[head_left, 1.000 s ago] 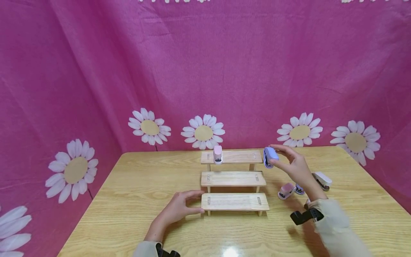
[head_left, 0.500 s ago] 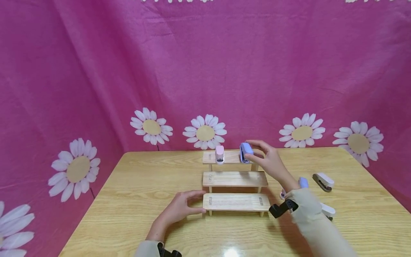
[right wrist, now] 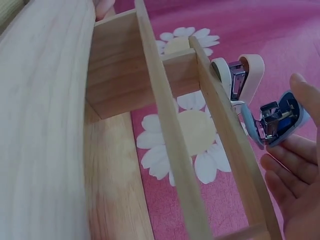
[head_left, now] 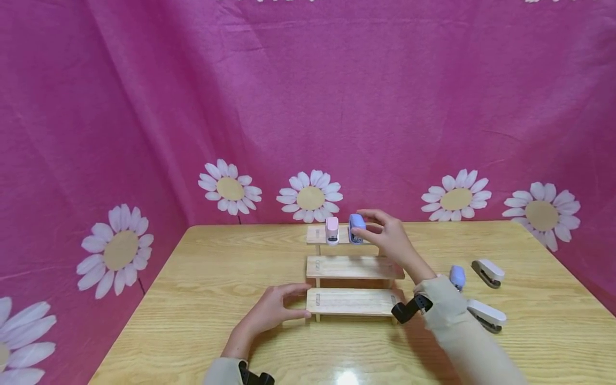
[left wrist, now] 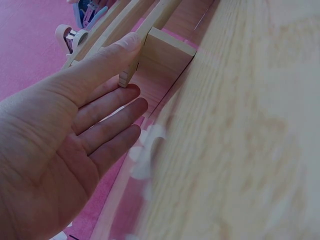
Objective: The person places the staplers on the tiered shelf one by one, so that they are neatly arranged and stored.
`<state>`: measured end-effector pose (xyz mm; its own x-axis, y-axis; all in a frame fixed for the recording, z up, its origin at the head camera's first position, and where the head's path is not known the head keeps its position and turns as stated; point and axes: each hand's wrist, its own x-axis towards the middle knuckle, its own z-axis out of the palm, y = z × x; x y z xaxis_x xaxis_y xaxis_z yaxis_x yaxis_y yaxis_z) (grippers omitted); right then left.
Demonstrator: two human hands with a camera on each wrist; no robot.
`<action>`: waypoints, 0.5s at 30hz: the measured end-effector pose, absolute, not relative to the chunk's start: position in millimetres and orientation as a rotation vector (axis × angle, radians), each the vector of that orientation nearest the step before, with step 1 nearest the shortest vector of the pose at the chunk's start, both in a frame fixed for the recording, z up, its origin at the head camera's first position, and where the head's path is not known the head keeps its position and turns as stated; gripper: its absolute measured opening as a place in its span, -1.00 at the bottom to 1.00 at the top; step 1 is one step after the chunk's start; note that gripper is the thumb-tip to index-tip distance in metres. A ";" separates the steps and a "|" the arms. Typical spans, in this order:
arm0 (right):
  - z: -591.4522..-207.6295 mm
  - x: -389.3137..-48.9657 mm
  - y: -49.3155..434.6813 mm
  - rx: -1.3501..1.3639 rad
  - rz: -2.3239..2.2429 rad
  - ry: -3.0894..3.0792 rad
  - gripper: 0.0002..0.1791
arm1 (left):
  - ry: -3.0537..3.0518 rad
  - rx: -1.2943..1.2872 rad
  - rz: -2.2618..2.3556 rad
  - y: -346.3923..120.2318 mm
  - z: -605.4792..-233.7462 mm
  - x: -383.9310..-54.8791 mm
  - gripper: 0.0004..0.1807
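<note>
A three-step wooden display stand (head_left: 356, 301) sits on the table. My left hand (head_left: 273, 310) holds the left end of its lowest step, thumb at the front corner and index finger at the back one; the other fingers stay extended, as the left wrist view shows. On the top step a pink stapler (head_left: 332, 231) stands near the left end. Just right of it, my right hand (head_left: 392, 238) pinches a blue stapler (head_left: 356, 229) between thumb and fingers at the top step. From the right wrist camera, the blue stapler (right wrist: 275, 120) appears tilted beside the pink one (right wrist: 240, 80).
To the right of the stand, a second blue stapler (head_left: 457, 276) and two white staplers (head_left: 491, 270) lie on the wooden table (head_left: 231, 267). My right sleeve (head_left: 462, 321) passes close by them. A pink flowered cloth (head_left: 385, 107) hangs behind and at the sides.
My right hand has carried the blue stapler leftward from beyond the stand's right end to the top step, near the pink stapler. The left hand has stayed at the lowest step.
</note>
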<state>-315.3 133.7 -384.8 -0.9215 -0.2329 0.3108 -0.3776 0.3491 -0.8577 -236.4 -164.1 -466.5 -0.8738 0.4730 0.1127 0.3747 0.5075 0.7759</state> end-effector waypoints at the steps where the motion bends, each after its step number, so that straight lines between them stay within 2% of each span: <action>1: -384.9 -315.9 132.5 0.562 1.618 -2.470 -0.40 | 2.630 0.744 1.304 -164.3 -466.4 -236.3 -0.35; 15: -391.3 -321.7 130.0 0.554 1.535 -2.532 -0.41 | 2.624 0.729 1.293 -164.7 -467.6 -237.7 -0.35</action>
